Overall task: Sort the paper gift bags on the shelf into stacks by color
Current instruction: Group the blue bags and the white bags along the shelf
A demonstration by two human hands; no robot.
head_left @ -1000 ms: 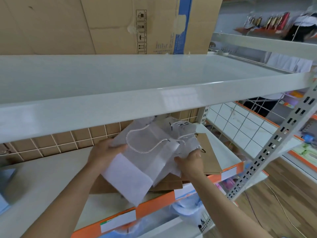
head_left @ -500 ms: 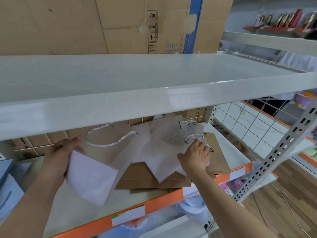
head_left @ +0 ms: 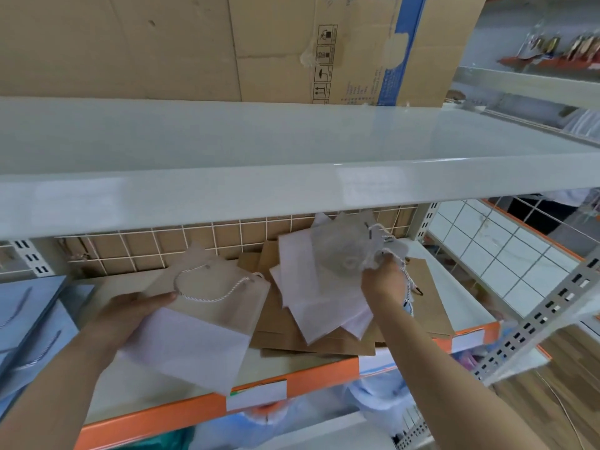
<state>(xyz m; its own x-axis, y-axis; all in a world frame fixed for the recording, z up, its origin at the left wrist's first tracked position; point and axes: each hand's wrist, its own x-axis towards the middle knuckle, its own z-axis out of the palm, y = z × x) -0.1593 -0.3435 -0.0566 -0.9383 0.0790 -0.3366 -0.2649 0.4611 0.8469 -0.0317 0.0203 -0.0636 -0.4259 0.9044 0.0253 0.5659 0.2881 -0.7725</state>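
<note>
On the white metal shelf [head_left: 181, 394] with the orange front lip: the left hand [head_left: 130, 315] grips one flat white paper gift bag with a twisted cord handle [head_left: 207, 323] by its left edge, thumb on top, its near corner overhanging the lip; the right hand [head_left: 383, 280] is curled round the cord handles of several more loose white paper bags [head_left: 318, 287] fanned over a stack of flat brown kraft paper bags [head_left: 324, 339]. Blue paper bags [head_left: 29, 316] lie at far left. Risks, as judged: the one-edge grip may let the single bag slide off the lip, and lifting the fan by its cords could drag brown bags along or spill them forward.
</note>
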